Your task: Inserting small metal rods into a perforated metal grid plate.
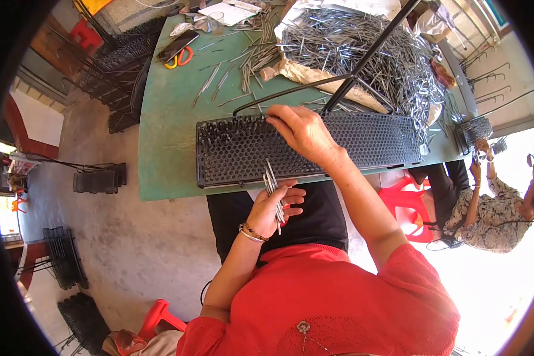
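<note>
A long black rack (362, 139) with rows of round holes lies along the near edge of the green table. My left hand (268, 207), palm up just in front of the rack, holds a bundle of thin metal rods (272, 188); some of its fingers are loosely spread. Over the rack's left half, my right hand (305, 132) has its fingers pinched together and pointing down at the holes. Whatever sits between those fingertips is too small to make out. Dark rod ends (219, 132) stand in holes at the rack's far left corner.
A large heap of metal rods (362, 50) rests on brown paper behind the rack. Scissors (179, 58) and a phone (178, 45) lie at the far left of the green table (169, 124). Another person (486, 207) sits at right beside a red stool (406, 204). Black racks (99, 178) stand on the left floor.
</note>
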### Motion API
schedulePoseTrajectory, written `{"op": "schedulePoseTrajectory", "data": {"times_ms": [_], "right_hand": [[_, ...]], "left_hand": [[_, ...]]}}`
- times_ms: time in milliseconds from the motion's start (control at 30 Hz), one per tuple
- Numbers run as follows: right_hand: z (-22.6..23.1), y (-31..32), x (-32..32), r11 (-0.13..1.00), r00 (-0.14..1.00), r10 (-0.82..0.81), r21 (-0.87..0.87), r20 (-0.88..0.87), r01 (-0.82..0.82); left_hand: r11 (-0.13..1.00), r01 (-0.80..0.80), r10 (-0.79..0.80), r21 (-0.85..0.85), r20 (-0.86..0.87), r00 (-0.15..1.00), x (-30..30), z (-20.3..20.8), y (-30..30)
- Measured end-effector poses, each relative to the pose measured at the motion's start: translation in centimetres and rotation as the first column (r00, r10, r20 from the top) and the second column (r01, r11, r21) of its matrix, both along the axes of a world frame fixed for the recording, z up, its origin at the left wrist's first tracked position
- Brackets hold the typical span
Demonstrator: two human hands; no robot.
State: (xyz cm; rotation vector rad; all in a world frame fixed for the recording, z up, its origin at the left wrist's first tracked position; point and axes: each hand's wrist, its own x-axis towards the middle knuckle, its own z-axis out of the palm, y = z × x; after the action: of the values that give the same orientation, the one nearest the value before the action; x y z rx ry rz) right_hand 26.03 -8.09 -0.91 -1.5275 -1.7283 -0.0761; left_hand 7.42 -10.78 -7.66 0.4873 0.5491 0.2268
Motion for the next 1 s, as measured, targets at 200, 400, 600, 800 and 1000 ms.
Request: {"op": "schedulePoseTrajectory", "data": {"times_ms": [200, 400, 600, 800, 1000], "right_hand": [[0.2, 0.0, 0.0, 1.0, 1.0, -0.012, -0.007, 0.001, 0.012], [-0.4, 0.4, -0.7, 1.0, 0.999, 0.016, 0.001, -0.051, -0.016], [-1.7, -0.2, -0.7, 0.998, 0.997, -0.06, 0.0, -0.048, 0.06], [-1.9, -0.3, -0.8, 0.994, 0.979, -0.107, 0.027, 0.176, 0.104], [-0.8, -1.6, -1.1, 0.988, 0.989, -0.139, 0.062, -0.043, 0.142]], "left_hand": [[1.0, -0.006, 0.006, -0.014, 0.029, 1.0, 0.1, 0.0, 0.5], [0.999, -0.015, 0.018, -0.051, 0.066, 0.998, -0.1, -0.4, 0.7], [1.0, -0.013, 0.015, -0.027, 0.06, 0.998, -0.1, 0.1, 0.8], [0.999, -0.013, 0.016, -0.039, 0.07, 0.997, -0.2, 0.9, 0.7], [0.999, -0.046, 0.042, 0.022, 0.179, 0.983, -0.8, 1.8, 1.2]]}}
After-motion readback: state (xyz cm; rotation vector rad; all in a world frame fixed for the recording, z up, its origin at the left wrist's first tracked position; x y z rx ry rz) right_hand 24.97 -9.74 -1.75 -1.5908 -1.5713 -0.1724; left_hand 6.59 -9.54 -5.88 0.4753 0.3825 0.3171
